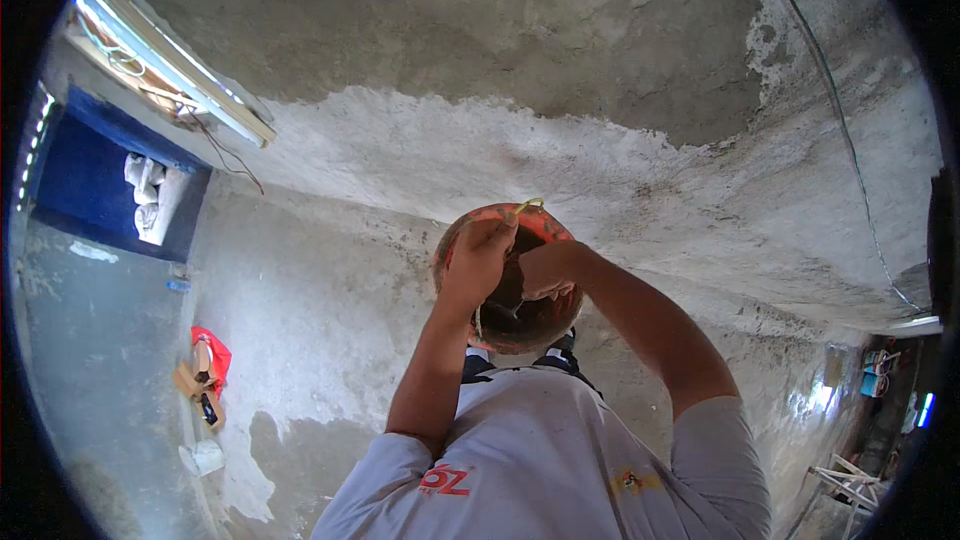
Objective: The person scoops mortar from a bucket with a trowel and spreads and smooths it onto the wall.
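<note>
A round orange bucket, stained with grey-brown residue, hangs or stands in front of my body, above my feet. My left hand is closed over the bucket's near-left side, gripping its thin handle, whose yellowish end shows at the far rim. Over the right rim my right hand reaches into the bucket. Its fingers curl downward inside, and whatever they hold is hidden. Dark, wet-looking material shows within the bucket between the two hands.
Ahead rises a wall with darker fresh plaster above a pale rough band. A cable hangs at the right. To the left lie a red bag, an open cardboard box and a white bucket. A metal frame stands lower right.
</note>
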A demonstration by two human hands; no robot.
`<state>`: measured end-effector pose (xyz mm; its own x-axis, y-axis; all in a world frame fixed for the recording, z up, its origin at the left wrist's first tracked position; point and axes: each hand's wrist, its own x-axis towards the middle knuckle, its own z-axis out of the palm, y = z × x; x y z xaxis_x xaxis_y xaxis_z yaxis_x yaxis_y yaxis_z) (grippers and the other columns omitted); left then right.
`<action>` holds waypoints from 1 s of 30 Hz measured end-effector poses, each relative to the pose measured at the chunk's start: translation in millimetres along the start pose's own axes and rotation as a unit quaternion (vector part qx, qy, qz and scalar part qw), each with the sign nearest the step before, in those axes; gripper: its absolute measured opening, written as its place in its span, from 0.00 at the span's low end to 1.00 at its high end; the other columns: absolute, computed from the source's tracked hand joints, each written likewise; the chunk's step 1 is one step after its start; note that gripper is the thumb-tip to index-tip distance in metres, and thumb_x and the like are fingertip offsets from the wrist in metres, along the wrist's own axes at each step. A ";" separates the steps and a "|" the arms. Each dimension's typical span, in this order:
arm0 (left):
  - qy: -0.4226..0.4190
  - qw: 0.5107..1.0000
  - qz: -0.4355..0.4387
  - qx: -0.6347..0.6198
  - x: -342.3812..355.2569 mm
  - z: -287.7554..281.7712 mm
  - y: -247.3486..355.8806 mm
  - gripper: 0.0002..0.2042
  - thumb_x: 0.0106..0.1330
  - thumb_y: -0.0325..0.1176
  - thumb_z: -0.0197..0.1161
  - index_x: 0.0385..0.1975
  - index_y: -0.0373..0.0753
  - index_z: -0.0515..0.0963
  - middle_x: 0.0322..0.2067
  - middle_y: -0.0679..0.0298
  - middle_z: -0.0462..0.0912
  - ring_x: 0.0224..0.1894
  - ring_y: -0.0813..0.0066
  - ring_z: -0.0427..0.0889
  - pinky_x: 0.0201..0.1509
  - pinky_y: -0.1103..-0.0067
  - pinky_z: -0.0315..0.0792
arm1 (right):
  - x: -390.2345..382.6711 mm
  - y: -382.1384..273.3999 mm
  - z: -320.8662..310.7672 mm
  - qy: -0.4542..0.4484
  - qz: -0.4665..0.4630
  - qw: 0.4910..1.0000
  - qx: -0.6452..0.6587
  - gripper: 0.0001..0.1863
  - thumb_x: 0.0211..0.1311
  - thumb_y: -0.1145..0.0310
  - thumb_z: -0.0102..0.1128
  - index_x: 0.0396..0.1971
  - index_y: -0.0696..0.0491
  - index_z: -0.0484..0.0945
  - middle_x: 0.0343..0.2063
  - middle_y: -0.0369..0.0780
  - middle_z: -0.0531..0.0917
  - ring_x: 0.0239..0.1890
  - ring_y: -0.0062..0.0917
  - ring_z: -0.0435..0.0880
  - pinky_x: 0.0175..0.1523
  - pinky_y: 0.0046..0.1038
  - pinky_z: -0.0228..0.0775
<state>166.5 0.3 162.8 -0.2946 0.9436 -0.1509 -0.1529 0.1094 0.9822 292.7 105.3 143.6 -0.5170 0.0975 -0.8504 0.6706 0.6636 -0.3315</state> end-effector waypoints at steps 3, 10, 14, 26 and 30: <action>0.016 1.000 -0.005 0.022 -5.6 5.8 8.2 0.14 0.76 0.39 0.56 0.27 0.38 0.74 0.19 0.76 0.66 0.22 0.87 0.62 0.26 0.82 0.56 | -13.7 34.8 2.4 -0.001 -0.051 0.995 0.087 0.16 0.58 0.60 0.59 0.35 0.57 0.86 0.27 0.42 0.87 0.25 0.30 0.86 0.36 0.34 0.78; 0.051 0.993 -0.082 -0.073 -26.8 -13.9 44.9 0.18 0.75 0.40 0.56 0.20 0.43 0.71 0.16 0.76 0.65 0.18 0.86 0.63 0.24 0.83 0.57 | -80.7 135.4 66.6 0.115 -0.117 0.837 0.522 0.20 0.64 0.59 0.62 0.49 0.58 0.83 0.29 0.40 0.85 0.24 0.25 0.81 0.27 0.31 0.75; 0.127 0.985 -0.023 -0.116 -28.1 -19.5 57.9 0.07 0.75 0.37 0.52 0.35 0.44 0.74 0.18 0.75 0.64 0.16 0.86 0.59 0.18 0.85 0.54 | -99.3 181.5 130.1 0.190 -0.230 0.665 0.684 0.23 0.62 0.59 0.64 0.46 0.65 0.81 0.31 0.46 0.84 0.28 0.32 0.83 0.30 0.34 0.78; 0.141 0.988 -0.023 -0.063 -11.8 -38.3 48.4 0.13 0.74 0.40 0.54 0.24 0.48 0.70 0.14 0.74 0.65 0.11 0.84 0.60 0.12 0.85 0.51 | -209.9 166.6 88.5 0.727 -0.321 0.471 0.383 0.15 0.72 0.68 0.55 0.52 0.62 0.74 0.31 0.38 0.78 0.30 0.24 0.78 0.36 0.30 0.75; 0.162 0.983 -0.047 -0.068 -3.4 -40.6 33.2 0.10 0.74 0.40 0.54 0.29 0.47 0.72 0.15 0.75 0.65 0.11 0.85 0.59 0.13 0.86 0.52 | -215.4 165.6 65.3 0.880 -0.025 0.469 0.075 0.20 0.63 0.74 0.62 0.54 0.58 0.74 0.34 0.44 0.82 0.33 0.33 0.85 0.39 0.30 0.79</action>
<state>124.1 -12.0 191.4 -0.5548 0.7801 -0.2892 -0.3111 0.1278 0.9417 549.8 145.7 245.3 -0.0848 0.6325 0.7699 0.5956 0.6516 -0.4697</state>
